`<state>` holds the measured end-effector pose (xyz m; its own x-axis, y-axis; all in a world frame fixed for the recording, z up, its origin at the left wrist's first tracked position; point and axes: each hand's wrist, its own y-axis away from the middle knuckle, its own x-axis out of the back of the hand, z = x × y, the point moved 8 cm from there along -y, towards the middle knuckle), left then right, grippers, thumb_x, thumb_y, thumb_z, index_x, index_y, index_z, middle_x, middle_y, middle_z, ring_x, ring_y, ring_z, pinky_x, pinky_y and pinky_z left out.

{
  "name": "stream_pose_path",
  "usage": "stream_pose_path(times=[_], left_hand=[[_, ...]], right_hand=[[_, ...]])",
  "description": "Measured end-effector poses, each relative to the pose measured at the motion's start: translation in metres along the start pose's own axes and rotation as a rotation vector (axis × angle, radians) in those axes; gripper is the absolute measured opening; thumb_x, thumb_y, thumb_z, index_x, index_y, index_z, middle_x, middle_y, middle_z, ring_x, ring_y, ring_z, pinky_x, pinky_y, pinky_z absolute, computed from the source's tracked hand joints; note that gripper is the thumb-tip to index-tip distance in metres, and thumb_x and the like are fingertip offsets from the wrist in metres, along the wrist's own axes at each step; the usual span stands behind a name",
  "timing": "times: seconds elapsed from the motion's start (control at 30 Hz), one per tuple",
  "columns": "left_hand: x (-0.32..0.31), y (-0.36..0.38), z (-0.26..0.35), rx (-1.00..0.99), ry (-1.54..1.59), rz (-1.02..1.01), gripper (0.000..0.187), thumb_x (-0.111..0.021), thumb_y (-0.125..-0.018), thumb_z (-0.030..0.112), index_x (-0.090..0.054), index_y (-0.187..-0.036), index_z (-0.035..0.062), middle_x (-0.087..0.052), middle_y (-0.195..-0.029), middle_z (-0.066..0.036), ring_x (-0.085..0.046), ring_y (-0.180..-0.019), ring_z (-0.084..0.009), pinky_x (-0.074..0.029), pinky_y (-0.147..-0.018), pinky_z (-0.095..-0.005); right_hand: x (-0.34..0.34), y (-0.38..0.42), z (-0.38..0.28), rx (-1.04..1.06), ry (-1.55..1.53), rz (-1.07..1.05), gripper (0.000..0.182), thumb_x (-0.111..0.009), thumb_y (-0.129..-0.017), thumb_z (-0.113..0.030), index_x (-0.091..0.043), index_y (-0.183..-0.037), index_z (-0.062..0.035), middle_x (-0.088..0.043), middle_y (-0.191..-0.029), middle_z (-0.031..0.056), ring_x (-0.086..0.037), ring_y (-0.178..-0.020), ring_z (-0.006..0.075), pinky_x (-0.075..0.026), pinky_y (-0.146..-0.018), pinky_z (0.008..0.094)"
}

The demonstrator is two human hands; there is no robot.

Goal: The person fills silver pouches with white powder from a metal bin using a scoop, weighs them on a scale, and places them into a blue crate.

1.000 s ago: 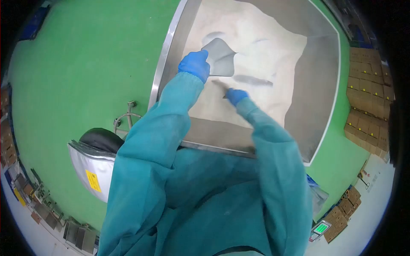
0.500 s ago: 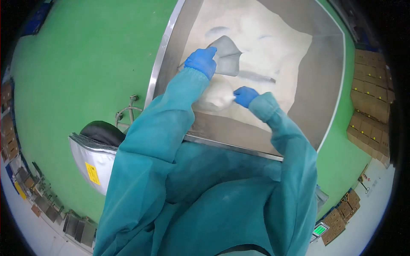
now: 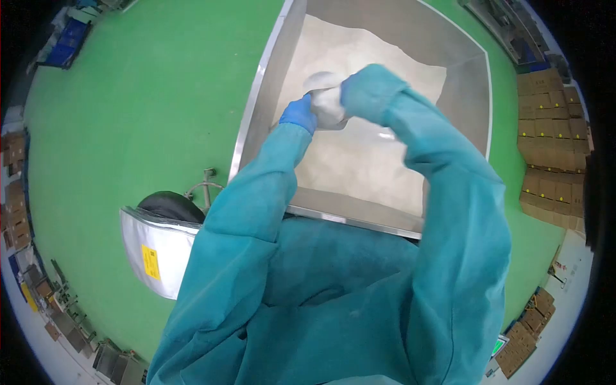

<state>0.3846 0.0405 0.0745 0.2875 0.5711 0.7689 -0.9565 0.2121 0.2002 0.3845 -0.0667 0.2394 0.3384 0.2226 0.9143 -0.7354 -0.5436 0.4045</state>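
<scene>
A large metal bin [image 3: 253,106] holds pale powder [image 3: 340,170]. Over the powder, my left hand [image 3: 299,115], in a blue glove, is closed at the left edge of a grey bag [image 3: 333,123]. White powder [image 3: 328,106] shows at the bag's mouth, between the two hands. My right hand [image 3: 347,93] is at the right side of this white powder, mostly hidden behind its teal sleeve; its fingers cannot be made out. What the right hand holds is hidden.
At the left, beside the bin, stand a silver bag with a yellow label [image 3: 151,262], a black rounded object [image 3: 171,205] and a metal pipe frame [image 3: 206,186]. Stacked cardboard boxes [image 3: 545,128] line the right side of the green floor [image 3: 147,96].
My right hand has moved up and left, to the bag in my left hand. The white lump it held low over the powder is now beside the grey bag. The view has shifted.
</scene>
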Motion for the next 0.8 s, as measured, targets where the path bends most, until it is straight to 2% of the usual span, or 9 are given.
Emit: stream_pose_path(times=[0.1, 0.17, 0.27, 0.37, 0.47, 0.53, 0.6, 0.7, 0.8], left_hand=[[0.005, 0.001, -0.007, 0.074, 0.024, -0.027, 0.034, -0.055, -0.075, 0.010, -0.053, -0.109, 0.0064, -0.061, -0.098, -0.026, -0.059, -0.093, -0.0410, -0.048, -0.083, -0.0460], [0.001, -0.002, -0.010, 0.031, -0.010, 0.005, 0.031, -0.054, -0.075, 0.011, -0.055, -0.107, 0.0062, -0.061, -0.098, -0.025, -0.059, -0.094, -0.0406, -0.048, -0.084, -0.0461], [-0.005, -0.010, -0.020, 0.006, -0.007, 0.063, 0.029, -0.055, -0.075, 0.011, -0.056, -0.103, 0.0057, -0.062, -0.097, -0.024, -0.060, -0.094, -0.0403, -0.048, -0.083, -0.0461], [-0.003, -0.007, -0.009, 0.040, -0.027, 0.016, 0.028, -0.055, -0.075, 0.010, -0.057, -0.102, 0.0054, -0.062, -0.097, -0.024, -0.060, -0.093, -0.0406, -0.048, -0.082, -0.0462], [-0.004, -0.004, 0.002, 0.071, -0.050, -0.113, 0.043, -0.053, -0.076, 0.014, -0.052, -0.118, 0.0061, -0.059, -0.108, -0.022, -0.057, -0.101, -0.0376, -0.046, -0.089, -0.0423], [-0.002, -0.004, 0.009, 0.088, -0.047, -0.161, 0.051, -0.052, -0.077, 0.015, -0.050, -0.127, 0.0064, -0.058, -0.113, -0.021, -0.056, -0.104, -0.0361, -0.045, -0.092, -0.0407], [-0.001, -0.002, 0.005, 0.117, -0.045, -0.176, 0.051, -0.052, -0.077, 0.016, -0.049, -0.127, 0.0063, -0.059, -0.112, -0.021, -0.057, -0.103, -0.0362, -0.045, -0.091, -0.0412], [-0.004, 0.000, 0.006, 0.027, -0.041, -0.027, 0.023, -0.055, -0.077, 0.010, -0.058, -0.099, 0.0053, -0.062, -0.095, -0.023, -0.060, -0.092, -0.0397, -0.049, -0.081, -0.0459], [0.003, 0.010, 0.018, 0.027, -0.051, -0.017, 0.025, -0.055, -0.078, 0.011, -0.058, -0.102, 0.0057, -0.063, -0.095, -0.023, -0.060, -0.091, -0.0392, -0.049, -0.080, -0.0457]], right_hand=[[-0.011, -0.035, -0.033, -0.052, -0.196, -0.055, 0.022, -0.053, -0.082, -0.027, -0.065, -0.083, -0.0087, -0.065, -0.080, 0.0133, -0.061, -0.072, 0.0331, -0.048, -0.067, 0.0421], [-0.024, -0.016, -0.013, -0.112, -0.270, -0.038, 0.026, -0.054, -0.081, -0.029, -0.065, -0.096, -0.0108, -0.064, -0.089, 0.0170, -0.061, -0.082, 0.0330, -0.048, -0.073, 0.0398], [0.036, 0.064, -0.011, -0.252, -0.134, -0.047, 0.026, -0.055, -0.084, -0.027, -0.066, -0.102, -0.0105, -0.064, -0.096, 0.0162, -0.061, -0.089, 0.0325, -0.049, -0.078, 0.0398], [-0.013, 0.109, 0.033, -0.229, 0.144, -0.215, 0.024, -0.061, -0.079, -0.021, -0.067, -0.100, -0.0129, -0.065, -0.096, 0.0129, -0.062, -0.091, 0.0313, -0.049, -0.081, 0.0396], [-0.154, 0.127, 0.056, -0.285, -0.161, -0.295, 0.027, -0.064, -0.071, -0.014, -0.067, -0.097, -0.0151, -0.065, -0.095, 0.0108, -0.062, -0.091, 0.0308, -0.048, -0.083, 0.0390], [-0.289, 0.128, 0.052, -0.145, -0.302, -0.111, 0.029, -0.065, -0.069, -0.013, -0.067, -0.097, -0.0119, -0.064, -0.100, 0.0119, -0.060, -0.094, 0.0305, -0.048, -0.085, 0.0390], [-0.359, 0.084, 0.012, -0.184, -0.502, -0.102, 0.021, -0.055, -0.080, -0.020, -0.068, -0.095, -0.0114, -0.065, -0.095, 0.0151, -0.062, -0.088, 0.0337, -0.049, -0.080, 0.0403], [-0.438, 0.021, -0.059, -0.082, -0.479, -0.133, 0.023, -0.052, -0.084, -0.025, -0.068, -0.092, -0.0110, -0.066, -0.091, 0.0171, -0.063, -0.086, 0.0353, -0.049, -0.077, 0.0413], [-0.482, -0.037, -0.080, -0.209, -0.608, -0.026, 0.021, -0.053, -0.081, -0.025, -0.067, -0.090, -0.0108, -0.066, -0.091, 0.0176, -0.063, -0.085, 0.0362, -0.049, -0.077, 0.0415]])
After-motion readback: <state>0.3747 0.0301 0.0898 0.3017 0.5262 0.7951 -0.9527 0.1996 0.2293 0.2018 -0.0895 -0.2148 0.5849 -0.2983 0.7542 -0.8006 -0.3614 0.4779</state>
